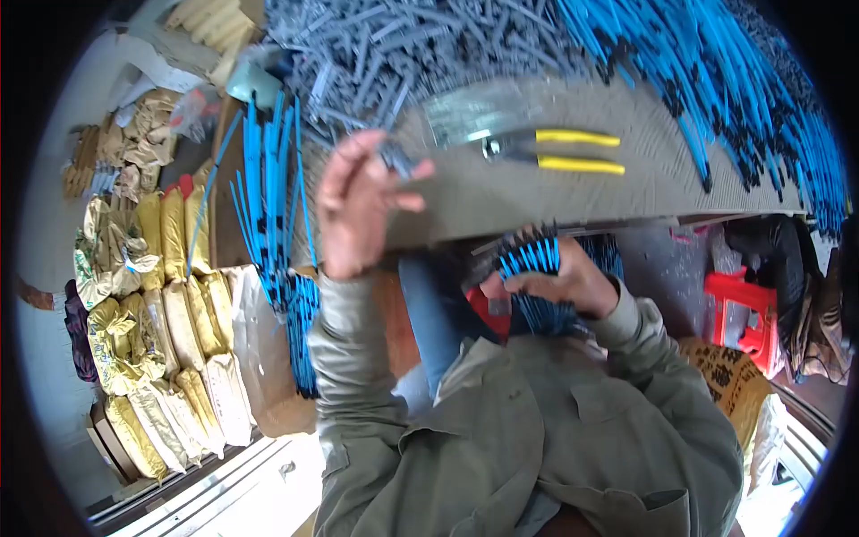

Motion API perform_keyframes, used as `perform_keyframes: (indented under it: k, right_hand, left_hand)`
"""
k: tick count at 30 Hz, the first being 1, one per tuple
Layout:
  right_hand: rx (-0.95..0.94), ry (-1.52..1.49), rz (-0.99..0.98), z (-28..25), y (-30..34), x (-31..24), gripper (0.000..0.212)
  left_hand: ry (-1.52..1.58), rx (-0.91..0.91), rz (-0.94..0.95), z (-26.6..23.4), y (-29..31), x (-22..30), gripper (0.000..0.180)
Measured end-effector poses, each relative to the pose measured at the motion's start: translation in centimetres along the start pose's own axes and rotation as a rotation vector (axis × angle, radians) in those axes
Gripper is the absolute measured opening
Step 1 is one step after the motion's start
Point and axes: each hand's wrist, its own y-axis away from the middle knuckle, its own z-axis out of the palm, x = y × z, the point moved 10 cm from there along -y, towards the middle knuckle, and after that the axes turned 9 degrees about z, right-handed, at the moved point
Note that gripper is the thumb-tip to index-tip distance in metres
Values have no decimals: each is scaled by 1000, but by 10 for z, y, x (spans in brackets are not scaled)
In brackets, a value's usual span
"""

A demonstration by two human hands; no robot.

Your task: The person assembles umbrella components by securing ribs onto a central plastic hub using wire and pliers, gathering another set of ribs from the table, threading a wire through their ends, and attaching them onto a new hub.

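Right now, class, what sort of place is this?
Probably a small assembly workshop: heaps of blue tubes and grey parts on a bench, pliers, stacked sacks.

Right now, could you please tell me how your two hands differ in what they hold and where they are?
The left hand is raised over the table edge, pinching one small grey piece in its fingers; the right hand sits lower, below the table edge, near the lap. The left hand is mostly open, while the right hand is closed around a whole bundle of blue rods with black tips. Both are bare and come out of olive-green sleeves.
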Motion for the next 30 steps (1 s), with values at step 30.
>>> perform_keyframes:
  k: [30]
  right_hand:
    - [-92,93,-125,30,0,-4,29]
  left_hand:
    - [303,353,-145,29,111,-39,29]
